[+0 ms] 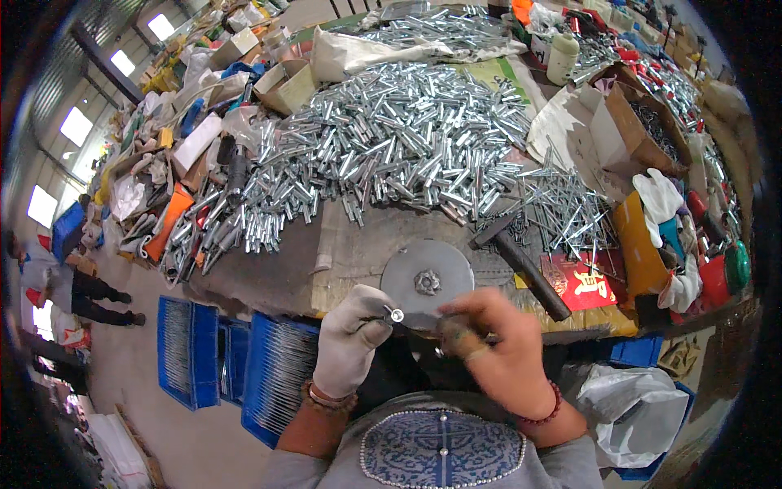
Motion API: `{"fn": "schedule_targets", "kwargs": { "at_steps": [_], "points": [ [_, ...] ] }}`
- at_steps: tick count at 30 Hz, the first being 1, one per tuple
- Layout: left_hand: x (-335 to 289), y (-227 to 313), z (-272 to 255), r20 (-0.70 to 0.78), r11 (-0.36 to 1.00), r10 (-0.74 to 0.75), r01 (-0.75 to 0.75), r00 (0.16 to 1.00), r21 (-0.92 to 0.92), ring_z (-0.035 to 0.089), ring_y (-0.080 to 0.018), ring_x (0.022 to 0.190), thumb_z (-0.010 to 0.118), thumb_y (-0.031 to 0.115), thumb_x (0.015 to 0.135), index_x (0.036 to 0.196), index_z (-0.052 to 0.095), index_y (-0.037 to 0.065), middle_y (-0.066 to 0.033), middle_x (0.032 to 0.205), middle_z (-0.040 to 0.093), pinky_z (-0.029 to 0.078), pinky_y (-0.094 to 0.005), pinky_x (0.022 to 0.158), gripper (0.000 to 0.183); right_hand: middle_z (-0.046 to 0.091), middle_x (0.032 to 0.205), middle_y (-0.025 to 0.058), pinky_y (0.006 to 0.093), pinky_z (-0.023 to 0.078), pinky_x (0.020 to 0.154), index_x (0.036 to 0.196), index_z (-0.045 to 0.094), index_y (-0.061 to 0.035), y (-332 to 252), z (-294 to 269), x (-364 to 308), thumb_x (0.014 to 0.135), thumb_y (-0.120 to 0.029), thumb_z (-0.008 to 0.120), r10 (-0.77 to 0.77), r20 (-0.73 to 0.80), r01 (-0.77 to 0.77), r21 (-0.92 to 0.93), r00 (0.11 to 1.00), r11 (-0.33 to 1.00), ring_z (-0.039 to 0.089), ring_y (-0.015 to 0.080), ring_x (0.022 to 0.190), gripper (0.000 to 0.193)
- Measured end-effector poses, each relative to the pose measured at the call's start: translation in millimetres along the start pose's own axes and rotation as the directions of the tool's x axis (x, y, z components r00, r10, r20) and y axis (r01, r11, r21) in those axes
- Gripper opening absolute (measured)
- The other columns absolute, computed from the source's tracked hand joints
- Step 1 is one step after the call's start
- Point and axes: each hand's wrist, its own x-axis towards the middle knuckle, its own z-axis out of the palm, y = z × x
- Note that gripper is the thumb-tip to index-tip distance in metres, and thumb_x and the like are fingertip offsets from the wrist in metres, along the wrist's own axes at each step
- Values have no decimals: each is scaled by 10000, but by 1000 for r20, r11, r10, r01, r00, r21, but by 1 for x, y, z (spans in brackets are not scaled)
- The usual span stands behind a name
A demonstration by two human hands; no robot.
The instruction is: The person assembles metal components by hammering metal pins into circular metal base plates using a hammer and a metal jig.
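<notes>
1 small metal tube (397, 316) sits in the gloved left hand (350, 338), its round end showing and the hand's fingers clamped on it. Taking the tube as the clock's centre, the right hand (513, 350) is near it, between 3 and 4 o'clock; its fingers are blurred, so I cannot tell whether they are together or apart. Between 1 and 2 o'clock lies a round grey disc (406, 265) with a rough metal piece (428, 283) at its middle. A hammer (529, 275) lies between 2 and 3 o'clock, just beside a red card (580, 284). Thin rods (562, 208) spread at 2 o'clock, a large heap of tubes (399, 134) covers the worktop (261, 281) at 12 o'clock, and blue bins (205, 359) stand between 8 and 9 o'clock.
</notes>
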Motion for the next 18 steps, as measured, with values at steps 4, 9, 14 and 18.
{"fn": "schedule_targets", "kwargs": {
  "at_steps": [4, 9, 14, 18],
  "points": [
    [-1, 9, 2, -20, 992, 21, -18, 1000, 122, 632, -193, 976, 747, 59, 937, 1001, 721, -20, -77, 1032, 663, 496, -321, 883, 105, 759, 1045, 252, 366, 636, 767, 1169, 523, -30, 5, 2, 9, 1070, -117, 622, 96, -90, -24, 591, 991, 806, 775, 268, 920, 165],
    [0, 19, 7, 4, 948, 86, -83, 996, 306, 636, -204, 969, 751, -3, 893, 1017, 752, -20, -83, 1021, 669, 498, -323, 876, 125, 747, 1140, 241, 352, 622, 872, 1154, 532, -11, 19, 10, 11, 1073, -54, 604, 113, -56, -39, 714, 992, 699, 760, 242, 993, 117],
    [0, 14, 5, 1, 901, 109, -99, 994, 422, 643, -220, 964, 755, -62, 846, 1014, 760, -21, -85, 1013, 677, 503, -329, 874, 174, 742, 1146, 256, 369, 627, 870, 1154, 520, -13, 25, 13, 15, 1071, -47, 604, 119, -61, -41, 709, 991, 704, 761, 256, 986, 122],
    [-1, 15, 10, -20, 892, 145, -122, 989, 435, 643, -231, 951, 757, -77, 836, 1016, 763, -15, -89, 1005, 682, 503, -338, 861, 190, 744, 1138, 244, 377, 632, 875, 1155, 524, -9, 26, 13, 11, 1063, -29, 610, 96, -97, 1, 703, 991, 711, 762, 260, 997, 128]
  ]
}}
